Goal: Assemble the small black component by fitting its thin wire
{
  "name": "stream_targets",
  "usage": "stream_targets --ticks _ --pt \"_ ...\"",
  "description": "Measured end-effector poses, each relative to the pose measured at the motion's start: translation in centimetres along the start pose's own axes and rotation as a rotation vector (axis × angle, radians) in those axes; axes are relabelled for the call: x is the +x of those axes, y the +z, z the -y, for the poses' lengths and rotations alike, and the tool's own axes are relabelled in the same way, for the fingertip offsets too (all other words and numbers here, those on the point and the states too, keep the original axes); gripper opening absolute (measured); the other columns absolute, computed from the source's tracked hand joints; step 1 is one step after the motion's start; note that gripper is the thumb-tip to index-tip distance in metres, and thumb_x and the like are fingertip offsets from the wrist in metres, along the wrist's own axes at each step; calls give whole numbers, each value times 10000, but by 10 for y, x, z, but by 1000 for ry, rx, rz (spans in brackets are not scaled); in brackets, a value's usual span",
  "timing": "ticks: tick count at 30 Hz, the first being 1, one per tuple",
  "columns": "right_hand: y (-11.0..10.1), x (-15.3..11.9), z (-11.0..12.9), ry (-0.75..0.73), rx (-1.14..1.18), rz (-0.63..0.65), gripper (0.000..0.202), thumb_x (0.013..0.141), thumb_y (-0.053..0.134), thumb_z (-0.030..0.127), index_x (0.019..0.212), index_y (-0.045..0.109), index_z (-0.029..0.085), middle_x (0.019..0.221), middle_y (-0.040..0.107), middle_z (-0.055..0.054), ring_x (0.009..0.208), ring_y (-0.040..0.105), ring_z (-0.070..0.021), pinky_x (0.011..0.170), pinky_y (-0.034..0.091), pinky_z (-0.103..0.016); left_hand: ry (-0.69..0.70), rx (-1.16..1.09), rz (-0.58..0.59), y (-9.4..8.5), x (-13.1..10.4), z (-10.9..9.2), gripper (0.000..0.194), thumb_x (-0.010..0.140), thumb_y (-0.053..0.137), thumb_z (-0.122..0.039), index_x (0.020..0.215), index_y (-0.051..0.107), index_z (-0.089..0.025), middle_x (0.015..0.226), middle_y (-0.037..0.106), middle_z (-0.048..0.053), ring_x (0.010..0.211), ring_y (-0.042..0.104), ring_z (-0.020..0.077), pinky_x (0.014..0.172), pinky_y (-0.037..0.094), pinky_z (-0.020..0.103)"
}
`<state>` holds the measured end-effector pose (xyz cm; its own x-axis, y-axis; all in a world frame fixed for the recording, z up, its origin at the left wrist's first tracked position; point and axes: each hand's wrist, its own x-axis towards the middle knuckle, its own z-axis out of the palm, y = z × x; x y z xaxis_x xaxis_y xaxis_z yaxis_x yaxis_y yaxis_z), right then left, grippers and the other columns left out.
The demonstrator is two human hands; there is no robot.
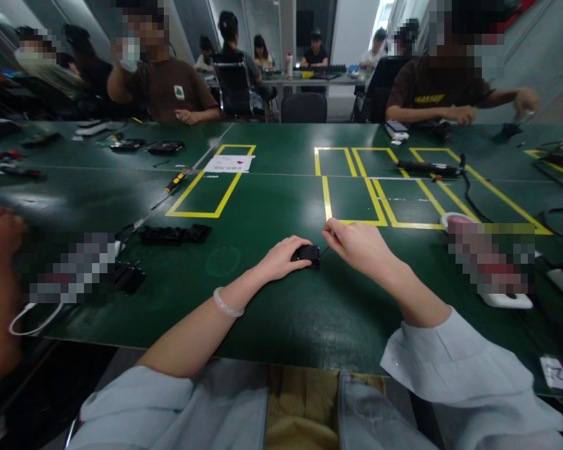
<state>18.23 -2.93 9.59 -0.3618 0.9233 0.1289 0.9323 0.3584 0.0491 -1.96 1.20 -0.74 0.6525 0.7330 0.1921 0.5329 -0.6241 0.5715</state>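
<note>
Low over the green table, my left hand [288, 257] grips a small black box-shaped piece [309, 254] from its left side, thumb and fingers around it. My right hand [356, 242] is closed in a pinch just to the right of the piece. Between that pinch and the piece shows a thin dark line [326, 251]; whether it is a wire or a slim tool I cannot tell. Both hands are above the bare green tabletop [281, 319], near the middle of its front half.
Yellow tape rectangles [192, 215] mark the table ahead. Left lie black parts [176, 234], a yellow-black screwdriver [174, 182] and a phone [75, 269]. Right are another phone [504, 300] and a black rod-like tool with a cord [426, 167]. A co-worker's arm [0, 294] is at far left; people sit opposite.
</note>
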Motion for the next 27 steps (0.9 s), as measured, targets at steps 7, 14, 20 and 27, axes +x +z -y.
stream_targets --ticks 7,14,20,27 --pt "0 3 -4 11 -3 14 310 973 303 364 1026 563 204 828 714 -58 746 660 -196 537 241 -276 -2 -35 10 -2 2 0 375 845 609 -413 1174 554 -241 1125 590 62 1056 547 245 922 427 382" --pt "2 4 -7 9 -2 6 312 975 297 370 1017 559 205 819 712 -53 741 658 -196 537 238 -275 21 -42 15 -2 3 1 378 851 603 -417 1177 550 -234 1138 586 58 1060 547 236 919 429 366" --pt "1 4 -8 -3 10 -9 306 971 305 366 1008 559 199 796 705 -49 732 659 -196 531 232 -272 17 -28 6 -2 4 -1 379 851 605 -422 1177 552 -237 1137 586 59 1055 547 234 929 425 372" --pt "2 3 -9 -4 7 -26 302 970 309 362 1007 561 199 806 709 -48 737 662 -198 526 228 -271 11 -29 12 -3 4 -2 380 851 605 -424 1181 553 -244 1137 587 58 1058 549 235 931 426 377"
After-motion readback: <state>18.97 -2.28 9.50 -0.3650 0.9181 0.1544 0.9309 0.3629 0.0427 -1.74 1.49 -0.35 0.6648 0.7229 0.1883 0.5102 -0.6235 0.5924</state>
